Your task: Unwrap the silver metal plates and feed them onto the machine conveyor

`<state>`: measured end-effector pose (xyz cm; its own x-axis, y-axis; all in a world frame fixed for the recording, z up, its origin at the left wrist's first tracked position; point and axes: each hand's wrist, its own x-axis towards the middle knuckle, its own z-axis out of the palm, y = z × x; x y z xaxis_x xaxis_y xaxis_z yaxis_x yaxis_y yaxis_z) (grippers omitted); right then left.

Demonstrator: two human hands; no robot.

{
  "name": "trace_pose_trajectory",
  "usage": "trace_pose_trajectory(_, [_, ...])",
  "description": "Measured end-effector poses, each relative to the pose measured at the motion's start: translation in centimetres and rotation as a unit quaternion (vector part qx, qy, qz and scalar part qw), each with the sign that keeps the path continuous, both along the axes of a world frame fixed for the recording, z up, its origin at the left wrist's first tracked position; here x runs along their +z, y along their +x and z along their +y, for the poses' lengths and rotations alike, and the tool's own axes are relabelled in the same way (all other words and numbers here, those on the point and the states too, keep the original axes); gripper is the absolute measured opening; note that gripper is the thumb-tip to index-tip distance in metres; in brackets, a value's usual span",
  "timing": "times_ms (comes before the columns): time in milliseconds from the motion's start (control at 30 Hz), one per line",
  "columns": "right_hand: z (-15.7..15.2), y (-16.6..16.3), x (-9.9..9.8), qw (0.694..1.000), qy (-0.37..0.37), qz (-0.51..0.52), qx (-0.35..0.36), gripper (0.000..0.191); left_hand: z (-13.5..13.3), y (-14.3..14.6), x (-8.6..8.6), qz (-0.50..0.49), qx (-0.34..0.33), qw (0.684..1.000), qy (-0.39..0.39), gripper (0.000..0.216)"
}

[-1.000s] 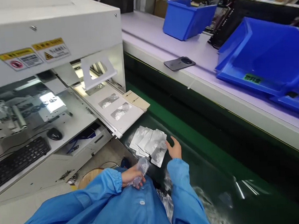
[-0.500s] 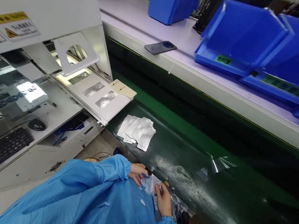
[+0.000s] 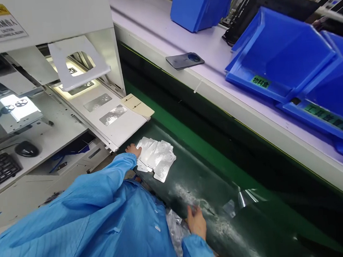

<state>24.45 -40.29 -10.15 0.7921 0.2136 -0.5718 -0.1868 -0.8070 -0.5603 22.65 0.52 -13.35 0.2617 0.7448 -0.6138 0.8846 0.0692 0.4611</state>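
My left hand reaches to the left edge of a fanned pile of flat silver plates on the dark green conveyor belt. Its fingertips touch the outer plates with the fingers a little apart, and nothing is lifted. Over the near edge of the belt is my right hand, fingers curled toward the thumb; what they pinch, if anything, is too small to make out. Crumpled clear plastic hangs between my blue smock and the belt's edge, left of the right hand.
A white machine bed carrying several silver plates ends at the belt. A phone-like grey panel lies on the white shelf, near blue bins. Clear film rests on the belt. A keyboard and mouse are at left.
My left hand has left the clear plastic and moved up to the silver pile. My right hand has moved off the plastic, rightward over the belt's edge. The view has shifted slightly.
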Motion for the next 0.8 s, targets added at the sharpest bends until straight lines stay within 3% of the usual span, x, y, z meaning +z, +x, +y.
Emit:
trace_pose_trajectory(167, [15.1,6.2,-4.6,0.997,0.04,-0.032,-0.061,0.076,-0.2,2.9,-2.2,0.016,-0.026,0.999,-0.031,0.049])
trace_pose_trajectory(300, [21.6,8.0,-7.1,0.996,0.039,-0.05,-0.07,0.082,-1.0,4.1,-2.9,0.005,-0.04,0.996,-0.081,0.048])
trace_pose_trajectory(567, [22.3,9.3,-8.6,0.994,-0.005,-0.028,-0.107,0.097,-1.1,3.6,-4.1,-0.062,-0.052,0.985,-0.154,0.05])
trace_pose_trajectory(800, [22.2,8.7,-9.8,0.994,-0.005,-0.055,-0.096,0.07,-0.4,3.0,-5.8,-0.192,-0.067,0.949,-0.239,0.027])
